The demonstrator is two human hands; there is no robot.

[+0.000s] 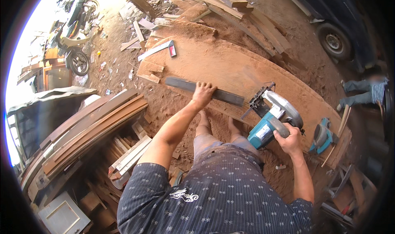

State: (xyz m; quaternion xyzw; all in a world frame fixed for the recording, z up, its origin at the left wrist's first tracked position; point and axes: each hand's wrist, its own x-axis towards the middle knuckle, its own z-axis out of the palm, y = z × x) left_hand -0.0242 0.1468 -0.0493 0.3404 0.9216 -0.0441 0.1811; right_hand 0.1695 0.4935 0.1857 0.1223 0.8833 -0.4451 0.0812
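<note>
Our sawdusty counter (222, 59) stands on dirt (119, 79), planks (267, 26) heaped beyond; our left hand (203, 94) clasps a dark strip (181, 84) on it, our right hand (289, 139) a teal saw (264, 131); a square (158, 49) lies near.

Left hand (203, 95) palm-down, fingers bent; right hand (289, 140) clenched

1 long, narrow, dark-grey board (227, 96) lies flat along the near edge of the sawdust-covered counter (230, 65). 1 teal power saw (268, 122) with a silver guard and dark handle stands just beside the board's right end; whether they touch is unclear.
</note>
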